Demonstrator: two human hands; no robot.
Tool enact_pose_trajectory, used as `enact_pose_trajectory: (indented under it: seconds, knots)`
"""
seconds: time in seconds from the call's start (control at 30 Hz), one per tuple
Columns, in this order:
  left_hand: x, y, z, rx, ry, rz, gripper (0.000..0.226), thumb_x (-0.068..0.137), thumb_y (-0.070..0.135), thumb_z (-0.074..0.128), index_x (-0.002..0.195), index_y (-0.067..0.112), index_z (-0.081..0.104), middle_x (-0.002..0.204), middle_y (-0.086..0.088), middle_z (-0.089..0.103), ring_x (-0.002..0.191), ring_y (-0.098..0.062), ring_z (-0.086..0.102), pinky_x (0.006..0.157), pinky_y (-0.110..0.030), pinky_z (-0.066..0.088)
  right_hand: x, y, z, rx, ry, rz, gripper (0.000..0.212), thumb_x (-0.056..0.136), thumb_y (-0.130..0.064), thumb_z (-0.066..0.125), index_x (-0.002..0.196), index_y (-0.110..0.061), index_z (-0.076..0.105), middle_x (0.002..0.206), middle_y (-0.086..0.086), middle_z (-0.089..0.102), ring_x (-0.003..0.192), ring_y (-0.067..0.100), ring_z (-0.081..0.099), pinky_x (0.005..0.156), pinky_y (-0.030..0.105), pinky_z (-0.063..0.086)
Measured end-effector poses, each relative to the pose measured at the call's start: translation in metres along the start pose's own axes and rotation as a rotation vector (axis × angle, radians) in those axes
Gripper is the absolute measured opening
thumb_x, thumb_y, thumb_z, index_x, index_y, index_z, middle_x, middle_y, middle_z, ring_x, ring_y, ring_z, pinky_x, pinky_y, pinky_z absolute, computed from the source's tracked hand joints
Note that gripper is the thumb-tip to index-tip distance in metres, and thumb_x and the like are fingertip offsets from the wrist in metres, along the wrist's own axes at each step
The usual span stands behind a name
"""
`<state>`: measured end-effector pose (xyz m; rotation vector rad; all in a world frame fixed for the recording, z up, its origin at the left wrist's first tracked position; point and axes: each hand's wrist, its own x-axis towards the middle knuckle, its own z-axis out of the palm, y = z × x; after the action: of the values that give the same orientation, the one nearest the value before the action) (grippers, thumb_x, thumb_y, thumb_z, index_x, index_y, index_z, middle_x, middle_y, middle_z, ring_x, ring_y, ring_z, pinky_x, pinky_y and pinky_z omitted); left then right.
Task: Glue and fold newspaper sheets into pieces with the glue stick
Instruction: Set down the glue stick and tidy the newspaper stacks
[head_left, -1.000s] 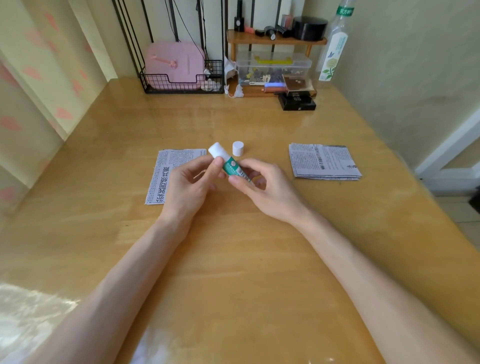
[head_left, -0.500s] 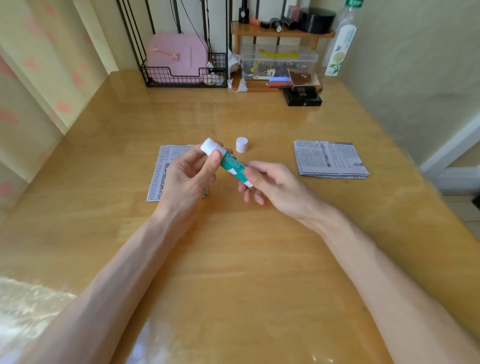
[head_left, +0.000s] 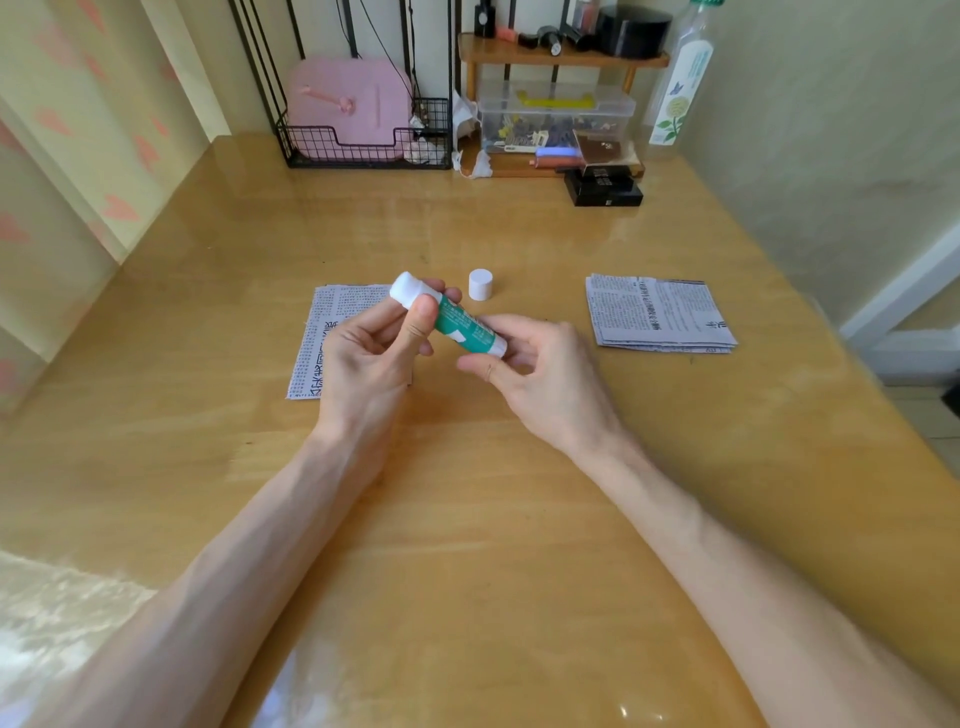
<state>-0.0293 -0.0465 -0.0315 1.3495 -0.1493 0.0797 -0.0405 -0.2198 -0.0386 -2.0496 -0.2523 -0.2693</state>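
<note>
The person holds a short cylindrical glue stick (head_left: 460, 325), with a green label and white plastic ends, slantwise above the glossy yellow-brown wooden worktop (head_left: 467, 545), between the two hands. The left hand (head_left: 363, 353) is curled round its upper part, thumb laid across the barrel just below the open white tip. The right hand (head_left: 550, 374) pinches the lower white end with its fingertips, the remaining fingers loosely bent. That split grip suits steadying the barrel with one hand while the other turns the base knob, probably to wind the glue out before spreading. The small round white plastic cap (head_left: 480, 284) stands upright on the worktop just beyond the hands, off the stick and easy to reach. A flat grey printed newspaper sheet (head_left: 332, 332) lies under and behind the left hand, thin and matte, apparently the next piece to be glued. Well apart to the right rests a squared, layered stack of folded newspaper (head_left: 657, 317), its edges showing several plies, seemingly finished or waiting pieces kept clear of the glue.
</note>
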Motion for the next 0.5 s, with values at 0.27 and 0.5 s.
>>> enact_pose_trajectory:
  seconds: [0.27, 0.5]
  knots:
    - [0.000, 0.002, -0.006, -0.101, -0.009, -0.069, 0.037, 0.095, 0.039, 0.063, 0.121, 0.013, 0.072, 0.120, 0.003, 0.076, 0.107, -0.009, 0.067, 0.088, -0.027, 0.046, 0.004, -0.005, -0.011, 0.349, -0.127, 0.267, 0.042, 0.107, -0.044, 0.054, 0.118, -0.006, 0.070, 0.084, 0.014, 0.078, 0.073, 0.025, 0.076, 0.064, 0.032, 0.058]
    - [-0.001, 0.003, -0.002, -0.090, 0.002, -0.060, 0.039, 0.093, 0.039, 0.065, 0.122, 0.015, 0.072, 0.123, 0.001, 0.076, 0.109, -0.010, 0.067, 0.087, -0.023, 0.050, 0.003, -0.003, -0.014, 0.605, -0.054, 0.329, 0.021, 0.096, -0.016, 0.074, 0.111, -0.001, 0.072, 0.093, 0.015, 0.080, 0.086, 0.028, 0.078, 0.084, 0.028, 0.062]
